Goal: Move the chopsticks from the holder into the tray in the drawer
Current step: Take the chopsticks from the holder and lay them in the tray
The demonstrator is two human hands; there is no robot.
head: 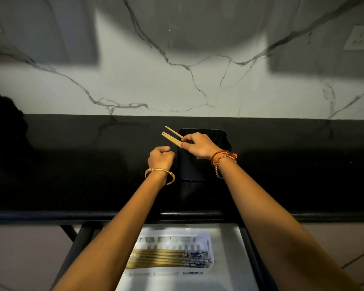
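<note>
Over the black worktop (pixel 72 175), my right hand (pixel 198 144) pinches a few chopsticks (pixel 171 136) above the dark holder (pixel 192 169), grip pressed together on them, tips slanting up-left. My left hand (pixel 160 158) is just beside the holder, fingers curled into a fist, holding nothing. Below the worktop edge, the open drawer (pixel 229 276) holds a white tray (pixel 206 238) with more chopsticks lying (pixel 156 258) lengthwise in it.
</note>
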